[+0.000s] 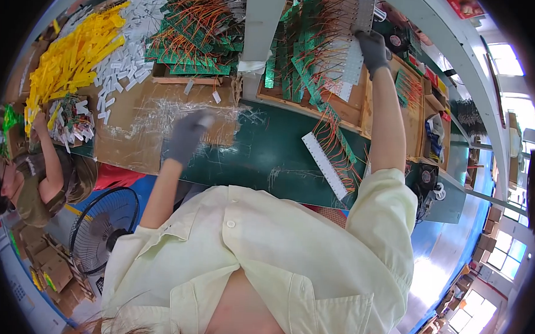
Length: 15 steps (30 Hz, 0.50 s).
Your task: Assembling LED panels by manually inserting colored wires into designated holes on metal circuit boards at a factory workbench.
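My right hand point(374, 51), in a grey glove, reaches to the far right, its fingers closed at the edge of a white circuit board panel point(340, 66) with orange wires. That panel lies among green circuit boards point(306, 68) with wires. My left hand point(189, 135), also gloved, hovers over a plastic-covered cardboard sheet point(133, 127); its fingers are smeared by motion, and a pale spot shows at their tips. On the bench between my arms lie a white strip board point(325, 165) and a green board strip point(345, 144) with orange wires.
Yellow strips point(77, 51) and small white parts point(121, 65) are heaped at the left, near another person's arm point(51, 159). Wired green boards point(192, 43) are piled behind a metal post point(263, 28). A wooden tray point(367, 105) edges the right side. A fan point(103, 229) stands at lower left.
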Available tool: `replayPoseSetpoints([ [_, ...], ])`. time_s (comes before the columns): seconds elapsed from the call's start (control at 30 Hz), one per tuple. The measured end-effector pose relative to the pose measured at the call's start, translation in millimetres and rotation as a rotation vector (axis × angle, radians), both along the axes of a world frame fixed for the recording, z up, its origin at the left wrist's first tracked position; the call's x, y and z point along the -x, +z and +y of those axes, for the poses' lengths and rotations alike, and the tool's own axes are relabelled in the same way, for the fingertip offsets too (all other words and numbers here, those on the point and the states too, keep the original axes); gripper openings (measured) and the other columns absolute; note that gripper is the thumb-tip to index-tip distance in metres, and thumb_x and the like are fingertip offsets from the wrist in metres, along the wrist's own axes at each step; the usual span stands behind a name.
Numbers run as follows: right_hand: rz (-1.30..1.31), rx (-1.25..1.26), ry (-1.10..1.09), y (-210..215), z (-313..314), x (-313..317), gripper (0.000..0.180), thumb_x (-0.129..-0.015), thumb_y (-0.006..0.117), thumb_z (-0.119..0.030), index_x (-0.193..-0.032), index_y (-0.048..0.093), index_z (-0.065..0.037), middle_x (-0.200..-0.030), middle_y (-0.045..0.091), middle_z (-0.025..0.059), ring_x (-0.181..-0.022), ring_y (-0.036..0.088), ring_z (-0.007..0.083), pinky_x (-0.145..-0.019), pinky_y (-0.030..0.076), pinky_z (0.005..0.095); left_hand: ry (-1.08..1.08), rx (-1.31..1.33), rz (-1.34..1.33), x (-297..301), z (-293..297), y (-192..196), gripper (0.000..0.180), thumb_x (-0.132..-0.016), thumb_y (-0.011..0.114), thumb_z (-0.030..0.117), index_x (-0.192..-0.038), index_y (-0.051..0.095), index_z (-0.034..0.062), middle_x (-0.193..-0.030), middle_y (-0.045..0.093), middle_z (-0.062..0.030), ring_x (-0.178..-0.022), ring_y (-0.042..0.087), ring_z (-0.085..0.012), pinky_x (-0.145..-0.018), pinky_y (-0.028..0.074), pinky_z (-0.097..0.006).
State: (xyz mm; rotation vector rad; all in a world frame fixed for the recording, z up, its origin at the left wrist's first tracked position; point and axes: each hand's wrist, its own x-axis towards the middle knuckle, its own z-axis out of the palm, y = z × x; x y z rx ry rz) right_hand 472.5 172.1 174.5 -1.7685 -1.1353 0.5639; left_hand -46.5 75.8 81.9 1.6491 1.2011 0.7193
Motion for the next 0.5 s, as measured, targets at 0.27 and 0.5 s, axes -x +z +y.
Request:
replayPoseSetpoints([
  [0.27,-0.079,-0.065,-0.103,14.7,-26.0,16.6,0.034,-0.084,0.072,-0.036,-0.089,0.074,-0.002,-0.071,0.063,0.0025,-0.064,0.055,0.0148,-0.063,0.043,0.0328,-0.354,0.125,-0.085,-243.6,-39.8,-80.4,0.064,-0.086,0.073,0.044,-0.136,0.058,0.0063,-0.132,0.063,-0.0198,-0.117,0.063,-0.0331,-0.102,0.046,-0.039],
  [0.5,0.012,-0.055,-0.161,-1.2,-43.6,33.8,0.039,-0.087,0.072,-0.036,-0.1,0.075,0.001,-0.085,0.072,0.0073,-0.079,0.062,0.0169,-0.076,0.049,0.0347,-0.252,0.844,-0.458,-320.0,-51.4,-103.1,0.028,-0.097,0.065,0.029,-0.093,0.074,0.0036,-0.068,0.064,0.0004,-0.062,0.057,-0.0064,-0.064,0.043,-0.024],
])
